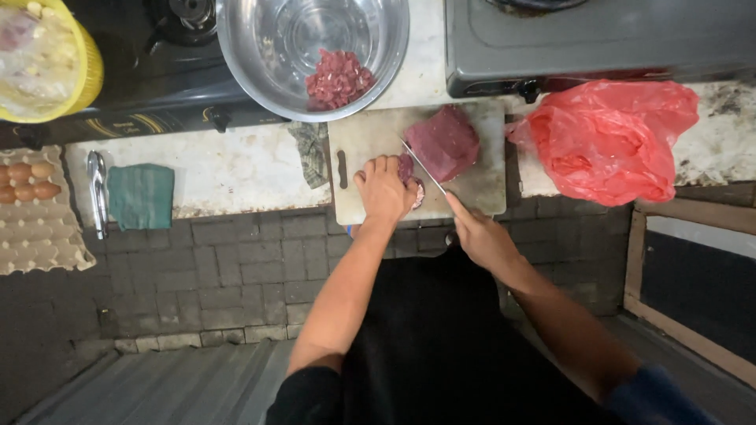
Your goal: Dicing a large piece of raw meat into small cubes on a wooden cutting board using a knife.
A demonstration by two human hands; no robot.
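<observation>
A pale cutting board (370,138) lies at the counter's front edge. On it rests a large slab of raw red meat (443,142). My left hand (383,190) presses down on a smaller piece of meat (406,168), fingers curled over it. My right hand (478,232) grips a knife (423,166) whose blade runs diagonally between the small piece and the slab. Behind the board a steel bowl (260,67) holds cut meat pieces (339,78).
A red plastic bag (610,138) lies right of the board. A grey stove (598,39) stands behind it, a black stove (142,86) at the back left. A green cloth (142,195), metal tongs (97,189), an egg tray (35,216) and a yellow basket (47,59) sit left.
</observation>
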